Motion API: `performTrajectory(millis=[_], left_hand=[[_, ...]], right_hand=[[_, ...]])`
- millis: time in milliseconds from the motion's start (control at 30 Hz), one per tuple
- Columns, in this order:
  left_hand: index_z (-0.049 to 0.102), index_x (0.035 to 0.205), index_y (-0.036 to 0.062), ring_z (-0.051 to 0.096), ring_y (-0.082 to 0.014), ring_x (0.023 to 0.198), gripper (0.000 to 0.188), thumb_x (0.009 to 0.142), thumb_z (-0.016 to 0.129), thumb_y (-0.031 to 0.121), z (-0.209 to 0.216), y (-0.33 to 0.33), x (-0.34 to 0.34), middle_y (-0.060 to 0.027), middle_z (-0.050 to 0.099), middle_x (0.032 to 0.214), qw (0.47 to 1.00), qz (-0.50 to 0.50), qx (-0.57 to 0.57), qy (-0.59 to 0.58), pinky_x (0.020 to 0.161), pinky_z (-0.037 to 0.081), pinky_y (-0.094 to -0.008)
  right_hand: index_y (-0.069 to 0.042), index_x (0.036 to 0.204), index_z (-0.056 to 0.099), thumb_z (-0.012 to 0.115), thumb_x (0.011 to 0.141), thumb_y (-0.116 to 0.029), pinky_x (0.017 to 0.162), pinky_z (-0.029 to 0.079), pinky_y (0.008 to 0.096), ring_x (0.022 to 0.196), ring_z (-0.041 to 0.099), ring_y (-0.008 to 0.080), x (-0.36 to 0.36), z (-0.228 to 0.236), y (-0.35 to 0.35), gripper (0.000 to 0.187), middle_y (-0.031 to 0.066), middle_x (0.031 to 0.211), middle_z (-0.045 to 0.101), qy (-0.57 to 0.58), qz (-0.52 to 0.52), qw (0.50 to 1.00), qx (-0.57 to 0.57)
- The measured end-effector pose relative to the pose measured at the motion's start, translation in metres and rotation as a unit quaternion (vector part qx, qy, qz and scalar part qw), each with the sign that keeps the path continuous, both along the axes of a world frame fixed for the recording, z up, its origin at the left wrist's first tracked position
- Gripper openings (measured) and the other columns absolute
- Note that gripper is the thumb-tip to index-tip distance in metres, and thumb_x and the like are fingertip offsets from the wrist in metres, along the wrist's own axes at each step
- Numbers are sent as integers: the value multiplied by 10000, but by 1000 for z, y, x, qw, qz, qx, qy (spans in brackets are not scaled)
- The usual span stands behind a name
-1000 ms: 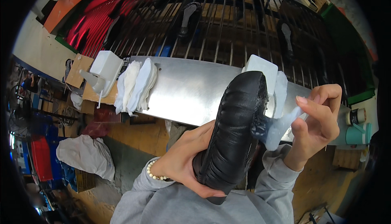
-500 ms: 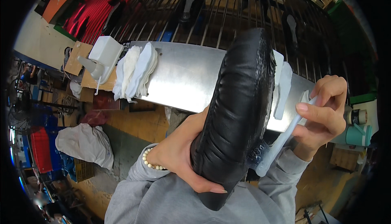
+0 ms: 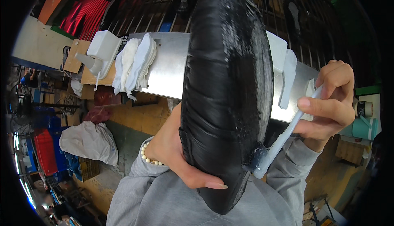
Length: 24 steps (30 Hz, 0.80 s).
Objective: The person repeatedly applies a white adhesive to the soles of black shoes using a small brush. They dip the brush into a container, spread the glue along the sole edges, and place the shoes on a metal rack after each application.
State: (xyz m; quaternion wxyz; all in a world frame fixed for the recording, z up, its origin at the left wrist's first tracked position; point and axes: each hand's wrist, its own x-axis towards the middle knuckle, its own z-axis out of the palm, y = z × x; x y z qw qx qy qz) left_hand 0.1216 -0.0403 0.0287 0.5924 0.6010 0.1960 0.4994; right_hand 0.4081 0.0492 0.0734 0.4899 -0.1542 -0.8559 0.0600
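Note:
A black leather shoe (image 3: pixel 213 90), with creased sides and a rough, greyish-white smeared band along its underside edge, is held upright in front of me. My left hand (image 3: pixel 174 156) grips its lower part, the thumb across the front and the other fingers hidden behind. Between the thumb and fingers of my right hand (image 3: pixel 330 103) is the pale handle of a brush (image 3: pixel 283 137). The brush's dark bristles rest against the lower right edge of the shoe. Wet, shiny streaks show on the leather near there.
Behind the shoe runs a metal tabletop (image 3: pixel 168 66) with stacked white shoe-shaped pieces (image 3: pixel 137 64), a white container with a spout (image 3: pixel 100 51) and a white box (image 3: pixel 277 51). Beyond is a rack of metal bars (image 3: pixel 158 12) carrying dark shoes. A white sack (image 3: pixel 90 142) lies at left.
The shoe has come up closer and turned, so more of its whitish underside edge shows. The brush has stayed at its lower right, its bristles now against the edge.

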Motion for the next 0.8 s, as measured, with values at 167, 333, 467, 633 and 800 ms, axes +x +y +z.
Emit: performTrajectory(millis=[167,333,467,633,800], left_hand=[[393,1446,-58,635,-226,1113,1133,510,981,190,-7,-2,-2,-140,628,1253,997,52,56,-3,959,516,-360],[406,1435,-63,633,-227,1108,1157,477,1007,183,-25,-3,-5,-140,626,1260,997,61,41,-25,951,517,-364],[423,1421,-67,626,-224,1119,1177,446,1034,184,-33,-6,-11,-141,622,1275,998,56,20,-26,958,515,-371],[423,1423,-64,629,-233,1121,1140,482,1004,214,-32,-12,-15,-151,620,1278,995,82,-24,-56,958,521,-377],[423,1425,-62,631,-243,1122,1105,518,973,244,-29,-3,-21,-161,618,1281,997,48,-15,-58,957,527,-383]], right_hand=[[-214,910,796,906,536,-596,657,297,317,765,450,180,-2,-5,-3,546,-5,854,429,21,14,999,-29],[-174,883,824,953,492,-456,629,315,276,749,457,142,-9,-13,-11,499,-18,837,435,49,15,996,-71],[-136,904,837,952,548,-332,654,296,269,777,439,139,-23,-29,-17,422,-22,839,434,114,-123,965,-204],[-143,878,842,941,542,-407,662,284,272,786,432,148,-25,-42,-32,439,-6,861,445,142,-63,955,-251],[-172,864,844,947,515,-425,682,269,277,784,421,145,-22,-32,-44,443,-15,848,431,136,-88,964,-211]])
